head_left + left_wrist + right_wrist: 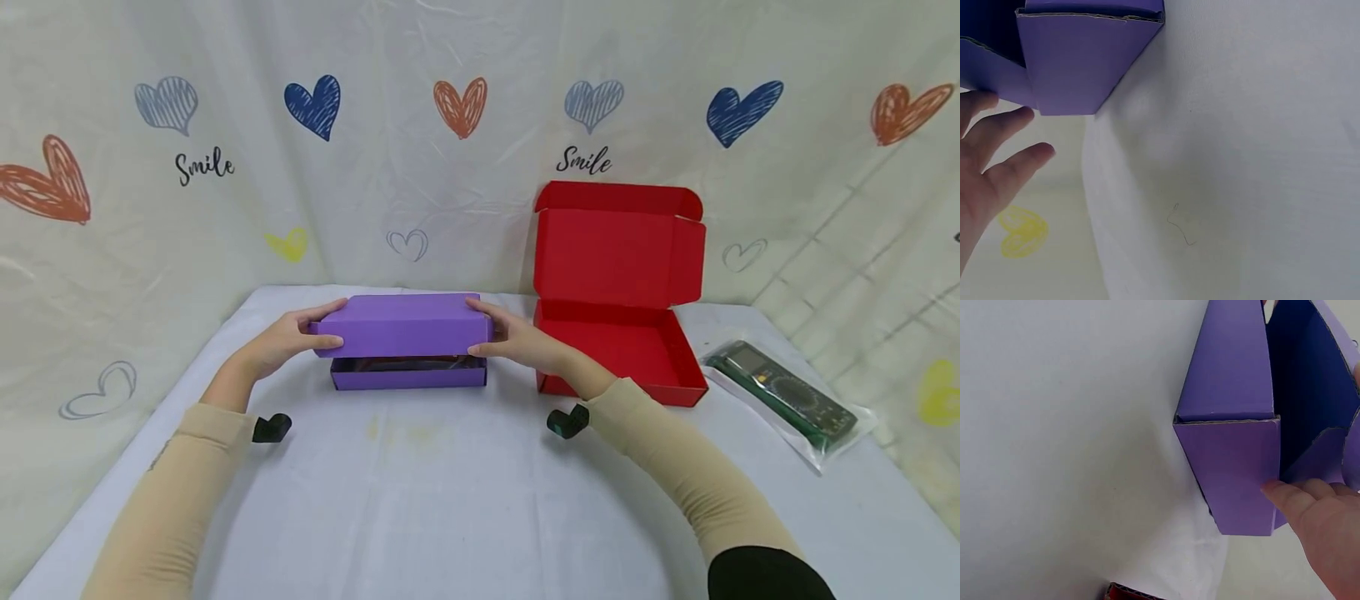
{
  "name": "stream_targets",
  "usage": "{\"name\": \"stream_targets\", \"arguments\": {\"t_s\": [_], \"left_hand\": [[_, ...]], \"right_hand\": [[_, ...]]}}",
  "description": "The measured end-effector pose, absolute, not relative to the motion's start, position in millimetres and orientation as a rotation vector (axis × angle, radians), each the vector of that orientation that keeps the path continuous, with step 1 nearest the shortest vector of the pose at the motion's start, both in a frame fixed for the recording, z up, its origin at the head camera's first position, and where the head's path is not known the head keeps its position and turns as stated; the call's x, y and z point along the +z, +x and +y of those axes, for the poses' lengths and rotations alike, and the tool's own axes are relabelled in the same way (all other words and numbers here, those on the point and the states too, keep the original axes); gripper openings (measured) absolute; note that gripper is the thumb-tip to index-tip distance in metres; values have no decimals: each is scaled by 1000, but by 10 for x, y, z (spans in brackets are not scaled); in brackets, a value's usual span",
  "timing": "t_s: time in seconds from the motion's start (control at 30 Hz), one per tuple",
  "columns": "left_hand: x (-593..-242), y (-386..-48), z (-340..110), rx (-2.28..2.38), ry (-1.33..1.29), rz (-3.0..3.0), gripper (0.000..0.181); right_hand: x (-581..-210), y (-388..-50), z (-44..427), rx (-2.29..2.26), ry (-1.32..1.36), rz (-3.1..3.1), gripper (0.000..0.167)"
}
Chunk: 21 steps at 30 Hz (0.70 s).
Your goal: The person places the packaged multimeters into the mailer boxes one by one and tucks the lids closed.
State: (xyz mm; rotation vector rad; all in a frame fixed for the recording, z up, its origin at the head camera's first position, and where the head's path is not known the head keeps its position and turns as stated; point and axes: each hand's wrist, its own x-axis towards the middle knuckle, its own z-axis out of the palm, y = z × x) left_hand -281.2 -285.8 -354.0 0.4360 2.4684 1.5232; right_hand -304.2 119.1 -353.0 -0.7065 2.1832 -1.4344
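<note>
A purple cardboard box point(408, 380) sits toward the back of the table, its lid point(408, 325) partly lowered over it. Through the front gap something dark shows inside, too little of it to name. My left hand point(277, 346) holds the lid's left end, thumb at the front and fingers on top. At the right end, my right hand point(528, 337) grips the lid in the same way. The left wrist view shows the box's side wall point(1079, 62) beside my fingers. In the right wrist view, my thumb is at the edge of the box's end wall point(1235, 469).
An open red box point(618, 258), lid raised, stands right of the purple one, behind my right forearm. Farther right lies a multimeter point(780, 392) in a clear bag. White cloth point(420, 517) covers the table; a heart-printed curtain point(450, 183) hangs behind.
</note>
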Motion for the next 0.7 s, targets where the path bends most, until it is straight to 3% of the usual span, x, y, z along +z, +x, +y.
{"name": "stream_targets", "arguments": {"t_s": [0.7], "left_hand": [[-3629,-2841,-2848,1403,435,2506,89]], "right_hand": [[-3693,-3058,1189,-1404,-763,2174,84]]}}
